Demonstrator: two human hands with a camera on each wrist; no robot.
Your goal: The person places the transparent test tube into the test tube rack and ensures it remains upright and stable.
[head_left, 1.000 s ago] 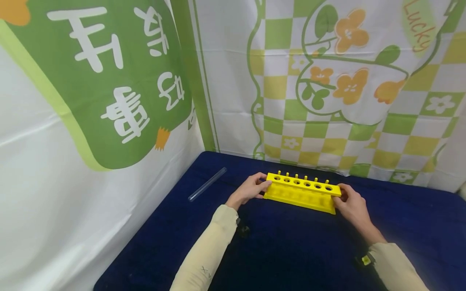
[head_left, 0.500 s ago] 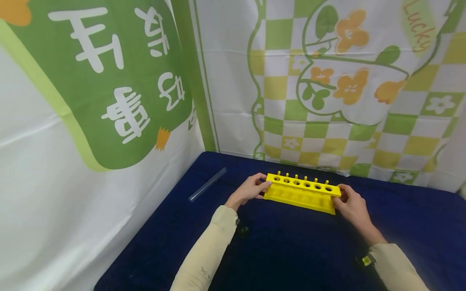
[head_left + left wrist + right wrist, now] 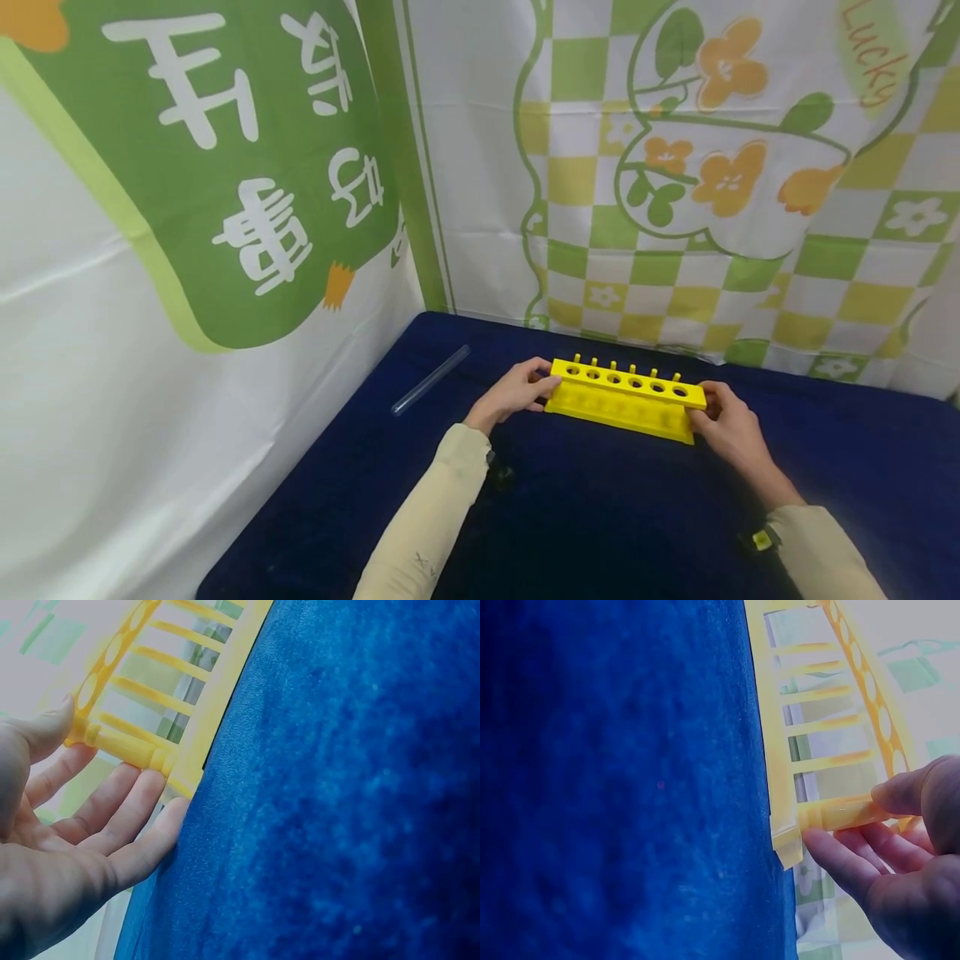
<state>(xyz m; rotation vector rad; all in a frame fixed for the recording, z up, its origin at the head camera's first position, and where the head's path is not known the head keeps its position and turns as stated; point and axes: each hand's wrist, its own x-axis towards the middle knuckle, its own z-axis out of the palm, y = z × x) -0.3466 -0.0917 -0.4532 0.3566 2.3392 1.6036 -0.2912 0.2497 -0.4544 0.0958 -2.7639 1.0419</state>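
A yellow test tube rack (image 3: 622, 406) stands on the dark blue cloth, with a row of round holes along its top bar and a row of upright pegs behind. At its left end my left hand (image 3: 513, 390) grips it. The left wrist view shows that thumb at the top bar and the fingers against the end post (image 3: 124, 745). My right hand (image 3: 731, 427) holds the opposite end, thumb and fingers about the post (image 3: 847, 813) there. To the left of the rack lies a clear test tube (image 3: 431, 381), apart from both hands.
Dark blue cloth (image 3: 600, 517) covers the table. A white and green printed curtain (image 3: 480, 167) hangs right behind the table, and another curtain (image 3: 90, 375) runs down its left side.
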